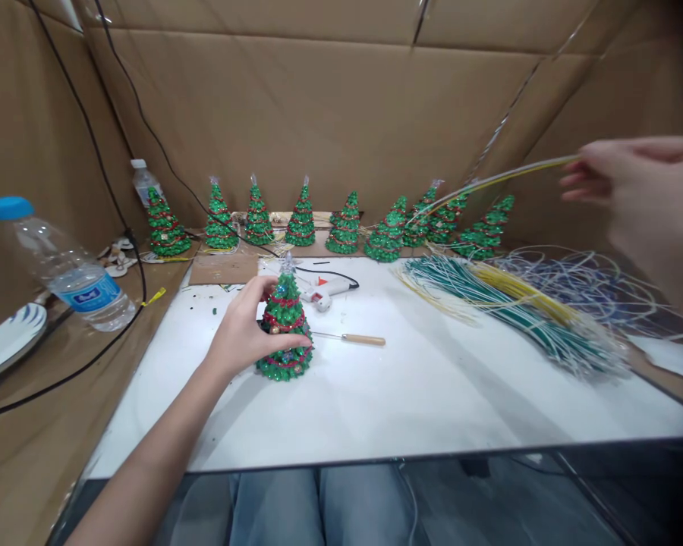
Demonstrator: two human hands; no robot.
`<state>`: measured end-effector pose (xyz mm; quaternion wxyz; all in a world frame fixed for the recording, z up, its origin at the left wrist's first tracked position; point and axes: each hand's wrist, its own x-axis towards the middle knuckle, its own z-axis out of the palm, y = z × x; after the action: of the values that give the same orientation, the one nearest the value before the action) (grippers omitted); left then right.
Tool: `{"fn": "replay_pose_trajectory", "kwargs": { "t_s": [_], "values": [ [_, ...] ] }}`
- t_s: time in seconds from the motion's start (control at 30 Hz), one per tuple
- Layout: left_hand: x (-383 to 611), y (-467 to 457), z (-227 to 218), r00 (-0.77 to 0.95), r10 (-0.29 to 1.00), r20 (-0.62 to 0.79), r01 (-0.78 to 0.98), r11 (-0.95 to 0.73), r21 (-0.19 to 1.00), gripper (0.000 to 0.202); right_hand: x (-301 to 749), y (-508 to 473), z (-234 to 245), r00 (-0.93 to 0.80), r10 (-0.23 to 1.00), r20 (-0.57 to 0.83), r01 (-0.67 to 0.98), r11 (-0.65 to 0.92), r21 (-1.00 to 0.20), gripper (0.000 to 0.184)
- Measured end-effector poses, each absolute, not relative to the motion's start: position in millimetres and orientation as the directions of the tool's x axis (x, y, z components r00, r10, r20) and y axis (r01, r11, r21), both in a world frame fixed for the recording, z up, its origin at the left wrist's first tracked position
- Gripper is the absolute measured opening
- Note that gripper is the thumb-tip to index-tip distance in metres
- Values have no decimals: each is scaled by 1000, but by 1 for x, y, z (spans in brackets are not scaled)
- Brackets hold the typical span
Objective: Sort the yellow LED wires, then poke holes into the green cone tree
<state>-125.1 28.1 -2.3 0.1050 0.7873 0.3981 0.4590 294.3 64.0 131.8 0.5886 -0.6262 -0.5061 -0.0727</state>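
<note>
A small green Christmas tree (287,360) with red garlands and a clear tip stands upright on the white board. My left hand (247,326) is closed around its left side, thumb across the front. Raised at the far right, my right hand (643,174) pinches the end of a few white and yellow wires (506,174), which stretch down leftward toward the back row of trees. Motion blurs this hand somewhat. Just right of the held tree lies an awl (364,340) with a wooden handle. Behind it is a white glue gun (327,290).
Several similar trees (256,216) line the back by the cardboard wall. A bundle of green, yellow and white wires (524,311) lies on the right of the white board (341,417). A water bottle (85,280), a plate (11,341) and a black cable (91,364) are at left.
</note>
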Motion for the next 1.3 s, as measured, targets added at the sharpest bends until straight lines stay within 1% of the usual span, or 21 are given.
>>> {"fn": "replay_pose_trajectory", "kwargs": {
  "t_s": [0.03,0.07,0.1,0.13,0.23,0.3,0.37,0.4,0.47,0.5,0.57,0.6,0.63,0.7,0.73,0.8,0.93,1.0,1.07,1.17,1.3],
  "values": [
    [-125,28,-2,258,722,642,539,-659,525,73,291,66,124,521,589,618,634,218,-742,35],
    [-124,28,-3,257,722,642,548,-656,519,72,289,69,114,551,615,564,569,217,-793,28],
    [-124,28,-3,255,722,643,554,-654,515,72,287,72,102,587,657,473,476,192,-858,19],
    [-124,27,-3,254,721,645,557,-653,512,71,287,75,89,597,689,412,438,151,-886,12],
    [-123,27,-4,255,715,650,555,-659,507,69,288,82,44,584,743,328,441,48,-896,10],
    [-123,27,-4,260,717,647,560,-658,504,68,287,82,19,567,756,327,505,-6,-863,8],
    [-124,27,-3,266,719,642,570,-654,497,67,281,78,2,542,735,407,617,-19,-787,7],
    [-124,27,-3,268,722,638,571,-653,498,66,275,75,-3,506,727,463,681,-8,-732,10],
    [-126,27,-3,271,728,630,548,-655,521,59,257,65,-10,364,736,571,798,69,-599,19],
    [-127,27,-3,269,731,627,521,-658,544,53,245,60,-13,257,768,586,833,131,-537,21],
    [-129,28,-4,259,738,623,446,-663,601,39,221,47,-21,-5,835,550,864,281,-419,19],
    [-130,28,-5,252,741,623,404,-665,628,34,209,41,-25,-235,830,506,879,404,-254,21],
    [-131,29,-5,244,743,623,363,-666,652,32,198,36,-30,-395,795,460,863,493,-112,24],
    [-133,29,-7,235,755,612,305,-655,691,30,182,29,-38,-542,749,381,813,582,12,26],
    [-133,30,-7,238,762,603,292,-648,704,29,177,27,-41,-572,735,363,797,603,35,28],
    [-135,30,-7,256,770,585,291,-638,713,29,171,26,-46,-592,725,353,782,622,33,30],
    [-138,30,-3,328,755,568,297,-653,696,32,166,23,-48,-617,704,351,757,653,20,28],
    [-139,30,-1,372,743,557,299,-663,686,41,164,20,-48,-603,715,354,765,644,2,25],
    [-140,29,0,405,737,541,318,-669,672,53,161,16,-45,-539,752,380,800,598,-47,22],
    [-139,28,0,425,739,522,370,-669,645,61,157,6,-29,-413,793,448,817,540,-202,17],
    [-138,28,0,416,751,513,409,-658,632,63,148,-13,8,-221,799,558,693,532,-486,11]
  ]
}}
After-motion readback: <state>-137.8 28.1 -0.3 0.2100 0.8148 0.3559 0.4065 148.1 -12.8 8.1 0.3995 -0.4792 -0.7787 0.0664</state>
